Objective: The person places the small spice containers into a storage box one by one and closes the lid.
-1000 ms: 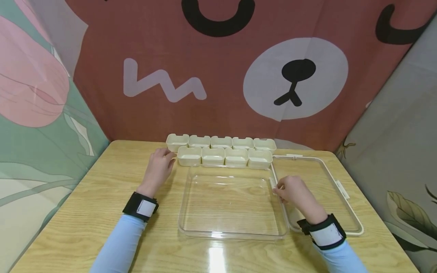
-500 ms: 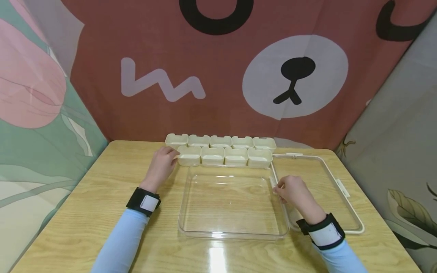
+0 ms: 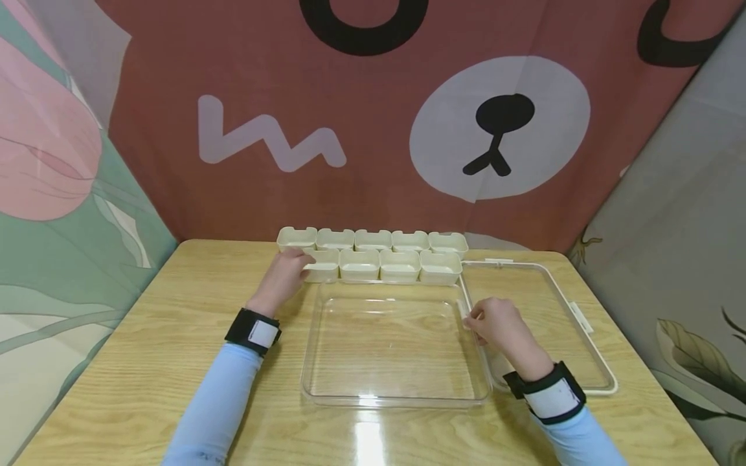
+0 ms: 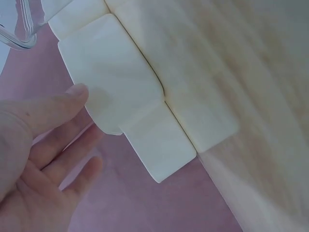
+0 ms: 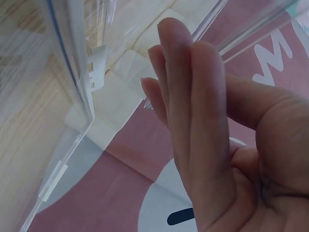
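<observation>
Several cream plastic cups stand in two rows at the back of the table. In the head view my left hand [image 3: 285,275] reaches over the left end of the front row, its fingertips at the rim of the leftmost front cup [image 3: 324,266]. In the left wrist view the thumb [image 4: 77,92] lies against the side of that cup [image 4: 113,72], with the other fingers loosely bent beside it. My right hand [image 3: 498,325] is at the right rim of a clear rectangular box [image 3: 373,401]. Its fingers [image 5: 210,106] point straight and lie together in the right wrist view.
A clear lid with a white frame [image 3: 603,362] lies right of the box and has small white clips [image 3: 581,317]. The back row of cups [image 3: 373,240] stands close to the printed backdrop [image 3: 262,200]. The wooden table [image 3: 146,362] extends to the left.
My left hand has moved right and slightly forward, from beside the leftmost front cup to over its left edge. The right hand stays at the box rim. The head view has shifted slightly.
</observation>
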`<action>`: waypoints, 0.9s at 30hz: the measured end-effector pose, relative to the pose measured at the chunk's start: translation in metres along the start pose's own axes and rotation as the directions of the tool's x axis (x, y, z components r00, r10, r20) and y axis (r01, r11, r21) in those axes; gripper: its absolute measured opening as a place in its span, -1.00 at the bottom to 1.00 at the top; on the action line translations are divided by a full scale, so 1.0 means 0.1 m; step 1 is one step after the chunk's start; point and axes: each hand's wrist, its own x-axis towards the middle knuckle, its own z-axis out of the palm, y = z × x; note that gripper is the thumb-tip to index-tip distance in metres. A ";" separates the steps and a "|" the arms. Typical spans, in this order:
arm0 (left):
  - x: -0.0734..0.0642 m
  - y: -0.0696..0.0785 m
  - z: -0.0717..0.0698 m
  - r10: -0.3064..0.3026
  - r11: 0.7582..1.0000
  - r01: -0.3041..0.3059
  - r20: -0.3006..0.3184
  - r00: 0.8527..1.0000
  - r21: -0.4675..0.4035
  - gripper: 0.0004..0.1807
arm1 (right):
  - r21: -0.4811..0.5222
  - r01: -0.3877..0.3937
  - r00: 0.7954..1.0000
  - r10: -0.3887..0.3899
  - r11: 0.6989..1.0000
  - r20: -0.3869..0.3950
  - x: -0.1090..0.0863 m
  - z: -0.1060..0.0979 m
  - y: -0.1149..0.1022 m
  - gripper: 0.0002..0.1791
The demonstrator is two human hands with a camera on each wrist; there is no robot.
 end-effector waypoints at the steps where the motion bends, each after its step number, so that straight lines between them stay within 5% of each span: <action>1: 0.01 0.00 0.01 0.005 1.000 -0.005 0.013 1.000 -0.001 -0.74 | -0.002 0.002 1.000 -0.002 1.000 0.000 0.00 0.00 0.00 -0.83; 10: 0.04 -0.03 0.04 -0.016 0.998 0.023 0.116 0.993 -0.063 -0.85 | -0.028 0.024 0.999 -0.025 0.999 -0.025 0.00 0.01 -0.01 -0.84; 27: 0.04 0.02 0.00 -0.040 0.996 0.049 0.115 0.992 -0.072 -0.87 | -0.027 0.012 0.999 -0.013 1.000 -0.033 -0.01 0.00 -0.03 -0.84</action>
